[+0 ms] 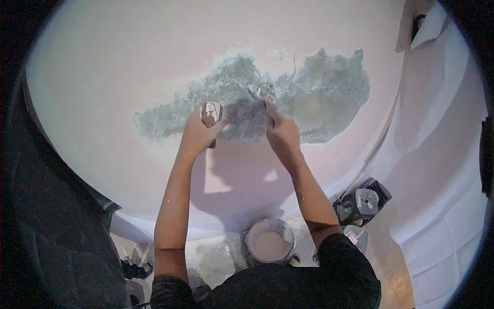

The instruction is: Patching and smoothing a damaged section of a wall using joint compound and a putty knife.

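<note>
A pale pink wall [128,67] with a large, ragged grey patch [329,77] fills the upper view. My right hand [284,135] is closed around the handle of a putty knife [270,105], whose blade is at the middle of the grey patch. Whether the blade touches the surface is hard to tell. To the left, my left hand [198,129] grips a small flat rectangular tool [210,113] smeared with white; its exact kind is unclear. It is held upright in front of the patch's lower edge, apart from the putty knife.
Below me on the floor stands a round bucket [270,241] holding whitish material. A dark stool-like object [363,202] is at the lower right, by white sheeting [437,180]. Black sheeting [56,221] hangs at the left; dark shoes [136,269] lie lower left.
</note>
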Motion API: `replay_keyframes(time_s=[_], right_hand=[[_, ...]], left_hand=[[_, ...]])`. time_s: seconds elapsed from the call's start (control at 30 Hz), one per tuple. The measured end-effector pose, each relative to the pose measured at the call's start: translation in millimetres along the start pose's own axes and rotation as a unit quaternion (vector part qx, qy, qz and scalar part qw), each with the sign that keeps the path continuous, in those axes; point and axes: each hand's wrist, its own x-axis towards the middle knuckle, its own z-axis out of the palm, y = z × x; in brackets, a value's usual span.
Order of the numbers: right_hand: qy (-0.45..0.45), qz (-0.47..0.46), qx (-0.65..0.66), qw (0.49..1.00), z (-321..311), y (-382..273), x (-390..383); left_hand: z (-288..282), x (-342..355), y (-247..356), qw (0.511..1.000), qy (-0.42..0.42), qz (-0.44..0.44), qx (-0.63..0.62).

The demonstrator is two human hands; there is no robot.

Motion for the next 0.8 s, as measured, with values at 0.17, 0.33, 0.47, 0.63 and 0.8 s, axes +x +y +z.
replay_keyframes(time_s=[0.17, 0.33, 0.47, 0.63, 0.8], right_hand=[[0.072, -0.107, 0.012, 0.992, 33.0, -6.2, 24.9], [0.14, -0.157, -0.224, 0.952, 54.8, -19.7, 58.5], [0.182, -0.169, -0.217, 0.944, 55.3, -38.2, 58.9], [0.185, -0.191, -0.164, 0.95, 55.5, -33.2, 51.9], [0.145, -0.143, -0.072, 0.976, 40.8, -47.6, 39.8]], left_hand=[[-18.6, -7.2, 18.1, 0.997, -0.011, -0.065, -0.029], [-48.9, -7.8, 8.2, 0.996, -0.026, -0.076, -0.045], [-74.4, -7.4, 3.2, 0.997, -0.037, -0.064, -0.014], [-74.2, -13.8, 16.0, 0.993, -0.044, -0.094, -0.053], [-52.4, -20.3, 1.8, 0.982, -0.045, -0.112, -0.147]])
